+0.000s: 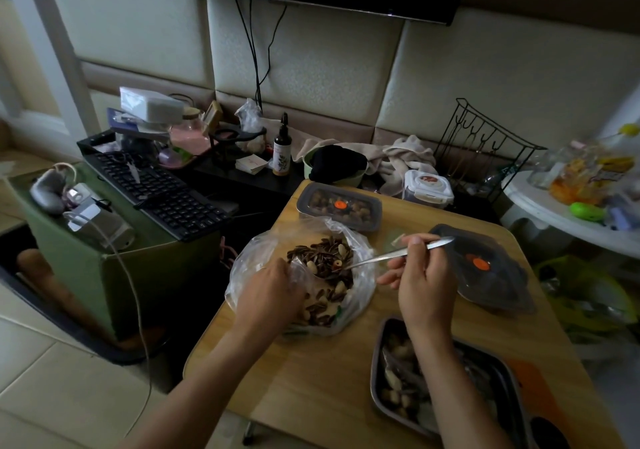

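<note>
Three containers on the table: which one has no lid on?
The nearest container, under the right forearm: its nuts lie uncovered. The far container and the one at the right each carry a clear lid with an orange sticker.

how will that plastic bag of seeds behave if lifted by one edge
Probably floppy: the thin clear plastic bag is crumpled and sags around the seeds. With its mouth open wide, loose seeds would likely spill.

The left hand's [266, 298] fingertips are hidden in the plastic bag's [362, 277] folds.
</note>
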`<action>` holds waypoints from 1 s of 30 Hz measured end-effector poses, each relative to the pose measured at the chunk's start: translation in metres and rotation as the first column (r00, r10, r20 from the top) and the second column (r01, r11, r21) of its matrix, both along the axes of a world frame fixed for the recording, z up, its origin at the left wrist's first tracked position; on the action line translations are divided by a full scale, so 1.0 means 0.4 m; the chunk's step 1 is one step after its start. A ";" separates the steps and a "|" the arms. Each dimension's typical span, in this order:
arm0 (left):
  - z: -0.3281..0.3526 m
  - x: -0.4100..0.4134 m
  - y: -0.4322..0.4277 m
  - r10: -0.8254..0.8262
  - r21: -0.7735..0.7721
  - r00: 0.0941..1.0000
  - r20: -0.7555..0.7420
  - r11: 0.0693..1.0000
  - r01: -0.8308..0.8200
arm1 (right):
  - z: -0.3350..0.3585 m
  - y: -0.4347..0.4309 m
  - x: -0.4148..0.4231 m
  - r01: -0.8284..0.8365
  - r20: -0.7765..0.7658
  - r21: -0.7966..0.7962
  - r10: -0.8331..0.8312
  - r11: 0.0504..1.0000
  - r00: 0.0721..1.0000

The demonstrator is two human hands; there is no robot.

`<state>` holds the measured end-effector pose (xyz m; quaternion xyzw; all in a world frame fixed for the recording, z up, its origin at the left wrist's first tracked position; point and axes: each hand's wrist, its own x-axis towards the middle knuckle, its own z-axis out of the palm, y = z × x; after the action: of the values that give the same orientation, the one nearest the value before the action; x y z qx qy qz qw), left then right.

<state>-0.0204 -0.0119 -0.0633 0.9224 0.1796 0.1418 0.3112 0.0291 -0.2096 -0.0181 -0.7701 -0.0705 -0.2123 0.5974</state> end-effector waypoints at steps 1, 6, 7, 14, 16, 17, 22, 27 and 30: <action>-0.002 0.001 0.000 0.008 -0.001 1.000 -0.004 1.000 -0.008 | 0.001 -0.002 0.004 0.003 0.001 -0.002 -0.003 1.000 1.000; -0.013 0.014 0.006 0.051 0.028 0.999 -0.004 0.998 -0.051 | 0.012 -0.015 0.024 0.002 -0.003 0.047 -0.002 0.999 1.000; -0.013 0.015 0.007 0.051 0.035 0.999 -0.009 0.998 -0.051 | 0.014 -0.018 0.027 -0.006 0.001 0.055 0.006 0.998 1.000; -0.009 0.036 0.005 -0.037 0.073 0.998 -0.048 0.996 0.041 | 0.017 -0.021 0.034 -0.067 0.044 0.037 0.066 0.997 0.997; -0.001 0.039 0.000 -0.099 0.126 0.991 -0.094 0.986 0.110 | 0.017 -0.021 0.033 -0.089 0.054 0.031 0.087 0.996 0.995; 0.000 0.041 -0.002 -0.107 0.127 0.989 -0.107 0.985 0.120 | 0.017 -0.021 0.033 -0.097 0.059 0.028 0.095 0.995 0.994; -0.007 0.052 -0.003 -0.083 0.062 0.996 -0.042 0.994 0.086 | 0.027 -0.027 0.031 -0.131 0.084 0.037 0.127 0.991 0.988; -0.001 0.051 -0.012 -0.085 0.058 0.996 -0.033 0.995 0.087 | 0.050 -0.028 0.016 -0.210 0.212 -0.066 0.219 0.975 0.952; 0.003 0.053 -0.019 -0.063 0.005 0.998 0.006 0.998 0.063 | 0.057 -0.015 0.005 -0.199 0.306 -0.124 0.228 0.972 0.925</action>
<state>0.0008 -0.0195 -0.0620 0.9278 0.1491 0.1352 0.3140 0.0309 -0.2155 0.0046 -0.7399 -0.2586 -0.2638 0.5622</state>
